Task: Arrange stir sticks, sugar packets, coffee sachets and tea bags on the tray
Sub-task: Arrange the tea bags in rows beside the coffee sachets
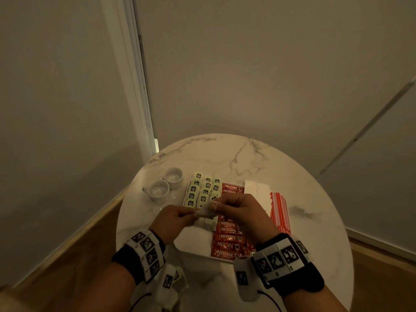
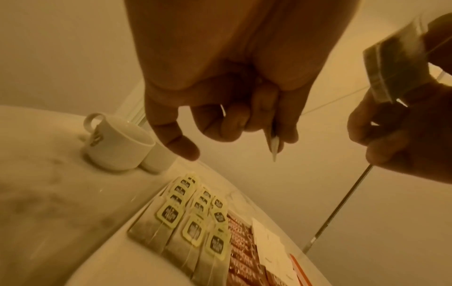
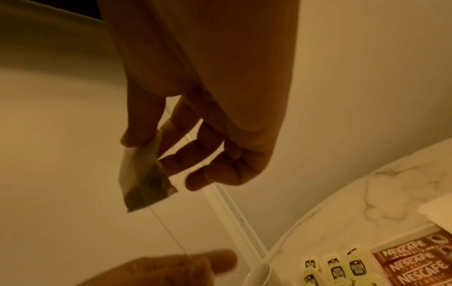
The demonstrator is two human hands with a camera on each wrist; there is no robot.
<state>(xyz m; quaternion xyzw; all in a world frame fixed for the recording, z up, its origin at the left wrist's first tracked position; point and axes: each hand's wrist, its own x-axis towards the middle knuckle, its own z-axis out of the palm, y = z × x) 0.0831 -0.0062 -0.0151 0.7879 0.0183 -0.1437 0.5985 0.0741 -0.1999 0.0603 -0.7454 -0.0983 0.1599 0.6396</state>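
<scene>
A round marbled surface point(image 1: 258, 154) stands in a pale-walled corner. At its left sit two white cups point(image 1: 165, 184); rightward, on the tray point(image 1: 195, 244), run rows of tea bags point(image 1: 202, 192), red coffee sachets point(image 1: 228, 238), white sugar packets point(image 1: 256, 190) and striped stir sticks point(image 1: 280, 210). Above the tray, the left hand point(image 1: 173, 219) pinches a tag and string, while the right hand point(image 1: 238, 210), just beside it, pinches the loose tea bag point(image 3: 144, 180) between thumb and fingers.

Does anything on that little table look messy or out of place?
Mostly tidy rows on the tray. One tea bag is off it, held in the air by the right hand, while the left hand pinches its tag. More tea bags lie loose by the left wrist.
</scene>
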